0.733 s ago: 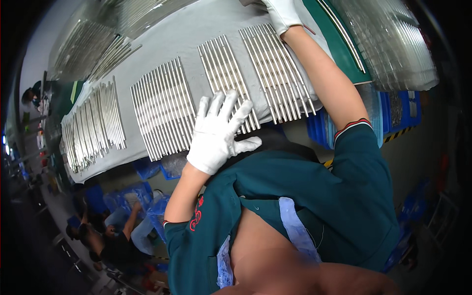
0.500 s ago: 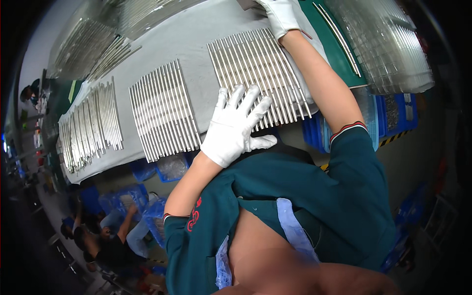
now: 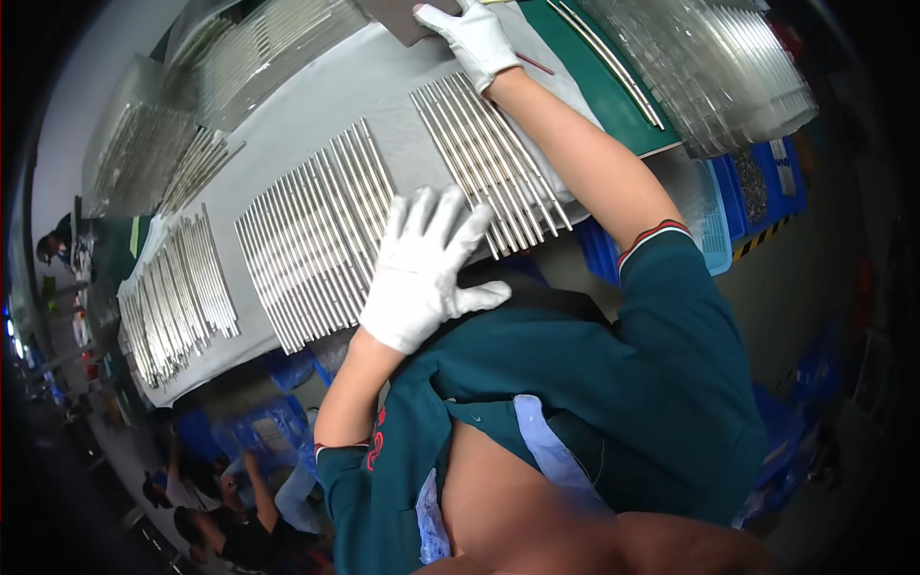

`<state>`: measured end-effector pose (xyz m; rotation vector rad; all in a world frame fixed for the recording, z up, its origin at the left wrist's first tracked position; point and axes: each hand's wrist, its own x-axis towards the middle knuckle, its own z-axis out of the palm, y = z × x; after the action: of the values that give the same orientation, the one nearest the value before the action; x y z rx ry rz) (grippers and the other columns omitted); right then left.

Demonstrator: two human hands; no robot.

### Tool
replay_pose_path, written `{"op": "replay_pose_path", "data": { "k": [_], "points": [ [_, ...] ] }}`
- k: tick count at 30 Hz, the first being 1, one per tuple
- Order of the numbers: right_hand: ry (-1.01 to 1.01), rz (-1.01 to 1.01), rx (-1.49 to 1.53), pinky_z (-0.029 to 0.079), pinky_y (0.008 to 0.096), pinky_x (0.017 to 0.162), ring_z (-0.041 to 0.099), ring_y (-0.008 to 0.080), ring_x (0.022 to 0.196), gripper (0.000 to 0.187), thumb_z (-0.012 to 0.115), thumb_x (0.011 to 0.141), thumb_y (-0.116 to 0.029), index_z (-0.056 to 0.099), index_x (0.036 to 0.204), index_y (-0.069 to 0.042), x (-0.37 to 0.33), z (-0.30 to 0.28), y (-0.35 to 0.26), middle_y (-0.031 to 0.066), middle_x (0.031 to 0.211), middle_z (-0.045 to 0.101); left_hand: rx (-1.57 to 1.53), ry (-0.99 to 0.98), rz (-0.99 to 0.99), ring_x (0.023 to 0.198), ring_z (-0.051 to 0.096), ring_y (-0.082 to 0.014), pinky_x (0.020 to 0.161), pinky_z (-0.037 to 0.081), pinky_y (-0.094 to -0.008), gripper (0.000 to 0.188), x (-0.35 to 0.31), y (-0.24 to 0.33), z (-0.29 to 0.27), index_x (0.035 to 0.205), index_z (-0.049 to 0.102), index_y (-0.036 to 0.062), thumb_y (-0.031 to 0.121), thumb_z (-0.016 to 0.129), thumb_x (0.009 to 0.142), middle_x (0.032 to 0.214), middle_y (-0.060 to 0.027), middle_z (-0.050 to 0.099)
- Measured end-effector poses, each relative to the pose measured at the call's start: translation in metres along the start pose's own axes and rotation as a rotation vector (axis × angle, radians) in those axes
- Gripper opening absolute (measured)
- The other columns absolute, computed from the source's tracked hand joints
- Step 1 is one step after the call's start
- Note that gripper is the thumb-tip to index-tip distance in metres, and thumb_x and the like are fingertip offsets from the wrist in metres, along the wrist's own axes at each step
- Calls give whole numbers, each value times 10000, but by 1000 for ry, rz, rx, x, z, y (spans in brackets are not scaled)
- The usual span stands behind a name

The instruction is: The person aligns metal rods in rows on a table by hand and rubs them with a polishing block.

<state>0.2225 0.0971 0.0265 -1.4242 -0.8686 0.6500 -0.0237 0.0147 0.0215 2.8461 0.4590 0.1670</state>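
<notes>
**Metal Rods (image 3: 305, 251): Layout and Hand Positions**

We find the metal rods side by side in separate groups on a grey cloth (image 3: 287, 129). Our left hand (image 3: 418, 273), white-gloved, is open with fingers spread; it lies at the right side of the middle group, gripping nothing. Our right hand (image 3: 476, 40), also gloved, is at a dark sheet (image 3: 401, 19) beyond the right group, thumb over it; we cannot tell whether it grips. A thin red stick (image 3: 535, 63) lies beside that wrist. To the right, we see a green mat (image 3: 613, 113), plastic-wrapped rods (image 3: 695, 81) and blue bins (image 3: 788, 199).
</notes>
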Motion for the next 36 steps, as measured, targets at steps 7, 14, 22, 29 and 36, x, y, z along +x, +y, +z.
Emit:
{"op": "replay_pose_path", "data": {
  "k": [7,14,22,29,36],
  "points": [
    [-107,-20,238,547,278,867,658,169,983,541,754,893,-214,604,1387,-49,6,6,11,132,1164,666,-93,32,153,1378,400,-462,1170,243,-620,964,54,14,35,1491,451,143,703,691,743,1498,-216,431],
    [21,-82,503,569,305,831,653,186,992,430,775,858,-53,644,1258,39,23,15,43,128,1177,666,-37,-15,60,1361,390,-512,1153,260,-640,914,22,8,25,1501,457,217,689,694,755,1496,-227,432],
    [76,-197,329,537,300,785,615,170,916,369,763,878,-54,672,1225,33,18,16,39,80,1028,626,48,-35,-159,1353,426,-477,1156,226,-640,869,-34,-4,3,1439,529,151,686,677,770,1472,-248,467],
    [-495,20,1010,533,420,1009,617,203,1191,541,612,1006,-269,440,1493,-110,17,-6,54,70,1327,606,82,28,-220,1369,401,-487,1165,221,-627,945,-27,-13,1,1476,486,127,727,645,763,1476,-286,438],
    [-251,121,749,540,448,1003,619,207,1183,516,581,1021,-274,426,1487,-117,38,4,74,56,1317,608,-12,4,-124,1406,340,-520,1177,210,-623,951,4,-3,16,1504,457,153,765,594,790,1501,-334,378]
  ]
}}
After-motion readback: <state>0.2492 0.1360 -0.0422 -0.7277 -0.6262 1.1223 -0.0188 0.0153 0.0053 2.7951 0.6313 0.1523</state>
